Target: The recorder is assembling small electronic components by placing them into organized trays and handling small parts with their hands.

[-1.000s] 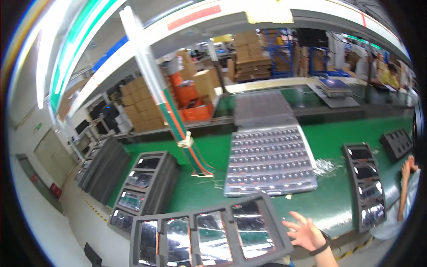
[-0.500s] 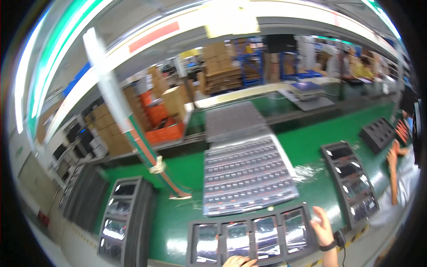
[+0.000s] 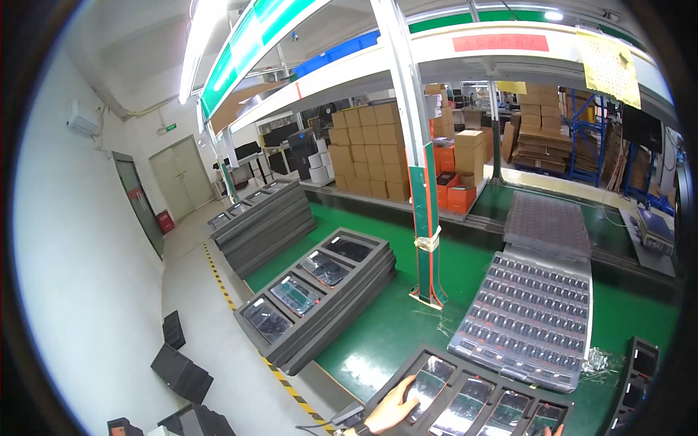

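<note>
In front of me is a dark grey foam tray (image 3: pixel 465 369) with several rectangular compartments, each holding a glossy dark screen panel (image 3: pixel 429 384). My left hand (image 3: pixel 392 408) closes over the tray's left end, its fingers reaching over the rim onto the edge of the leftmost panel. A dark band (image 3: pixel 356 430) circles that wrist. Only fingertips of my right hand (image 3: pixel 552 432) show, at the tray's near right corner; the rest is cut off by the lower edge. Just beyond lies a clear plastic blister tray (image 3: pixel 523 312) with rows of small dark pockets.
To the left, a stack of similar foam trays (image 3: pixel 331 291) holds panels on top, with another stack (image 3: pixel 262 211) behind. A post (image 3: pixel 425 218) rises from the green bench (image 3: pixel 363 363). At right stands another panel tray (image 3: pixel 636 385). Black foam pieces (image 3: pixel 182 372) lie on the floor.
My view has swung left, bringing the stacks, floor and door into fuller sight. My left hand now lies over the tray's left end; my right hand has dropped mostly out of view.
</note>
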Motion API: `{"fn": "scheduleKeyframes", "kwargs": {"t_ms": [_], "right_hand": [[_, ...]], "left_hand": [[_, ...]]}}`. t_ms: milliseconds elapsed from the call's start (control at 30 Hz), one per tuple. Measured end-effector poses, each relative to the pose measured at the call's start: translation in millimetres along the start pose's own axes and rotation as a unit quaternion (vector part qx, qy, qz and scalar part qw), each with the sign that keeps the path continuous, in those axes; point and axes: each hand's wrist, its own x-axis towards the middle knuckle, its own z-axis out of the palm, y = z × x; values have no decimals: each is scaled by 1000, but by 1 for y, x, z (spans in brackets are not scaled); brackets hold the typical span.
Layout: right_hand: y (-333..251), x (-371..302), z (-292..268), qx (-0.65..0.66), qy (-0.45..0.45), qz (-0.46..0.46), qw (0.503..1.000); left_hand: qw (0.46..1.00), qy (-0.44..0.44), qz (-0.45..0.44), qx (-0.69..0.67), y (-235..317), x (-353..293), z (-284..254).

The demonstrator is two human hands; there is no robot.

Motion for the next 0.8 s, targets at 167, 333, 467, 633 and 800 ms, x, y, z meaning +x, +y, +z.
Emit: {"fn": "scheduleKeyframes", "kwargs": {"t_ms": [167,333,467,633,800], "right_hand": [[17,4,-5,263,-3,121,957],[40,7,19,402,12,103,910],[37,16,20,472,1,235,850],[7,19,23,477,63,176,859],[-28,15,56,527,-37,150,836]], "left_hand": [[986,-82,-127,-76,16,27,-3],[952,-134,-194,-195,48,46,-30],[980,-97,-9,173,63,27,2],[996,-59,-40,62,80,20,14],[995,-92,-16,-33,67,-3,29]]}}
